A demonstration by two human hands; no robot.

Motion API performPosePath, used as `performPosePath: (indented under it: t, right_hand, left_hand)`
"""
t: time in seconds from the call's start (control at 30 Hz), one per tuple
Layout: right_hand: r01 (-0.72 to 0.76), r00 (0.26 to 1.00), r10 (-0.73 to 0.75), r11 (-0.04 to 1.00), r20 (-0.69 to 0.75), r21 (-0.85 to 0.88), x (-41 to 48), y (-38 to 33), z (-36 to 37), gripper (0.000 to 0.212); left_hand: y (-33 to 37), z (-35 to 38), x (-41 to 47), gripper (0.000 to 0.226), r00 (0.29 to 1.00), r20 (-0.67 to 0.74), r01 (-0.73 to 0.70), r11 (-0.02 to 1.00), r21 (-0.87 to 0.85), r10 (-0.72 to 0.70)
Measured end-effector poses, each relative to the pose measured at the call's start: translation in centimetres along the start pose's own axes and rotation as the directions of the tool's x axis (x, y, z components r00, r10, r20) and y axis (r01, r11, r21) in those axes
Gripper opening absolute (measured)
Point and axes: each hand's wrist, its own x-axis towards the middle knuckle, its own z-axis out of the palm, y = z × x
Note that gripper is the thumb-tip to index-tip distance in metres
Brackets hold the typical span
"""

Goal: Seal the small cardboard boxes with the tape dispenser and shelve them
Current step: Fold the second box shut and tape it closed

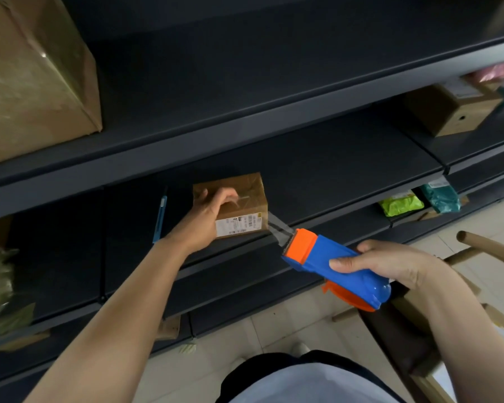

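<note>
Two hands are at work in front of you, each busy with its own thing. Your left hand [213, 209] lies on top of the small cardboard box [240, 207], fingers spread and curled over its top face, pressing it down onto the dark shelf [317, 181] near its front edge. That box sits a little above the middle of the view, with a white printed label [240, 223] on the side facing you. Your right hand [390, 264], at about four o'clock from the box, is clenched around the blue body of the tape dispenser [332, 264], thumb laid along its near side. The dispenser's orange head points toward ten o'clock, at the box's lower right corner. A strip of clear tape [278, 226] runs from that corner to the orange head, joining the two; the dispenser itself is just clear of the box.

At nine o'clock from the box, a blue pen-like tool [160, 216] lies on the same shelf, apart from your left hand. At ten o'clock, on the shelf above, stands a large cardboard box [35, 77]. At two o'clock, another small brown box [454, 113] rests on a shelf further along, and at three o'clock green and teal packets [419, 200] lie on a lower board.
</note>
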Motion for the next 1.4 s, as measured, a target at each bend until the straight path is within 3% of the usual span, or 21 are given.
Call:
performPosePath:
  t: [0.1,0.23,0.3,0.43,0.57,0.67,0.77,0.87,0.97,1.03,1.1,1.17,1.2,1.3,1.4]
  right_hand:
    - [0.018,0.999,-0.017,0.999,0.049,-0.033,0.3,-0.5,0.0,0.109]
    - [0.037,0.999,-0.035,0.997,0.033,-0.068,0.2,-1.5,-0.1,0.071]
    - [0.023,1.0,-0.023,0.998,0.001,-0.066,0.2,-1.8,-0.4,0.063]
    - [0.028,0.998,-0.033,0.995,-0.05,-0.099,0.2,-1.5,-1.6,0.097]
    - [-0.013,0.999,0.01,0.998,-0.048,-0.065,0.3,-0.4,-3.0,0.091]
    - [-0.075,0.997,0.072,0.994,-0.037,-0.081,0.3,0.7,-3.7,0.109]
    - [-0.092,0.996,0.092,0.995,-0.008,-0.045,0.5,1.3,-4.0,0.109]
    - [-0.077,0.997,0.077,0.997,0.026,-0.007,0.6,1.0,-3.8,0.107]
    - [-0.035,0.999,0.036,0.999,0.037,-0.013,0.4,-0.1,-3.5,0.103]
    - [0.01,1.0,-0.009,0.999,0.005,-0.042,0.2,-0.8,-3.3,0.076]
    - [0.065,0.998,-0.065,0.998,-0.019,-0.026,0.3,-1.7,-3.2,0.055]
    - [0.097,0.995,-0.096,0.995,-0.031,0.007,0.7,-2.8,-3.2,0.045]
    - [0.118,0.992,-0.118,0.993,-0.042,0.006,1.0,-3.4,-3.3,0.047]
    - [0.185,0.975,-0.19,0.981,-0.117,-0.057,2.4,-4.9,-3.9,0.094]
    - [0.192,0.966,-0.207,0.976,-0.153,-0.106,3.4,-6.4,-4.6,0.09]
  left_hand:
    - [-0.1,-0.5,-0.3,0.071,1.0,0.016,0.006,0.994,-0.108,-0.004]
    - [0.7,-0.8,-0.3,0.061,0.999,-0.032,0.0,0.963,-0.269,-0.009]
    - [1.5,-0.8,-0.1,0.062,0.997,-0.071,-0.025,0.945,-0.327,0.002]
    - [3.5,-0.2,1.3,0.064,0.997,-0.073,-0.044,0.919,-0.392,0.017]
    - [5.0,1.0,2.5,0.066,0.998,-0.041,-0.055,0.949,-0.31,0.045]
    - [5.0,1.8,2.6,0.061,0.997,-0.034,-0.074,0.976,-0.206,0.068]
    - [4.2,1.9,2.5,0.058,0.994,-0.048,-0.104,0.976,-0.19,0.097]
    - [3.6,1.7,2.0,0.051,0.995,-0.061,-0.094,0.954,-0.284,0.08]
    - [3.2,1.3,1.1,0.045,0.996,-0.078,-0.077,0.851,-0.519,0.043]
    - [3.1,0.5,0.4,0.028,0.989,-0.144,-0.081,0.763,-0.641,-0.016]
    - [2.6,-0.4,0.3,0.007,0.959,-0.227,-0.035,0.724,-0.689,-0.169]
    - [2.0,-0.9,0.8,0.017,0.896,-0.292,0.044,0.721,-0.691,-0.334]
    - [1.7,-1.1,1.2,0.018,0.863,-0.306,0.092,0.719,-0.689,-0.403]
    - [1.1,-1.7,2.5,0.016,0.792,-0.309,0.226,0.722,-0.654,-0.527]
    - [0.9,-2.2,3.2,0.018,0.755,-0.347,0.29,0.758,-0.585,-0.557]
